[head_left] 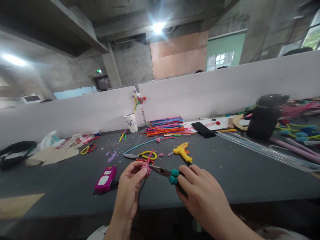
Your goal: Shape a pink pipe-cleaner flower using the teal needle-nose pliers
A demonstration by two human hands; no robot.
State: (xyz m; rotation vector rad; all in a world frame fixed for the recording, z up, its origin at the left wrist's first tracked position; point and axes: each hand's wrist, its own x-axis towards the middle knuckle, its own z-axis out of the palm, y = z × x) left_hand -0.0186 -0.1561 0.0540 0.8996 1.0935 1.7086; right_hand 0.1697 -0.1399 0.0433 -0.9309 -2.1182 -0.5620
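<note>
Between the thumb and fingers of my left hand (131, 185) is a small pink pipe-cleaner flower (146, 169), with a pink stem end sticking up from it. My right hand (197, 186) is wrapped round the teal handles of long-nose pliers (162, 171). The pliers' tips reach the pink flower beside my left fingertips; I cannot tell whether the jaws grip it. Just beyond my hands lie scissors (142, 155) with yellow and red handles. A yellow hot glue gun (183, 152) rests to their right. Left of my left hand is a magenta box (106, 179).
Bundled colored pipe cleaners (165, 128) lie at the back, near a white cup (131, 123) and a black phone (203, 129). A black jug (266, 116) and clear strips (267, 150) occupy the right. Paper scraps (55, 151) lie left. A white partition (225, 83) stands behind.
</note>
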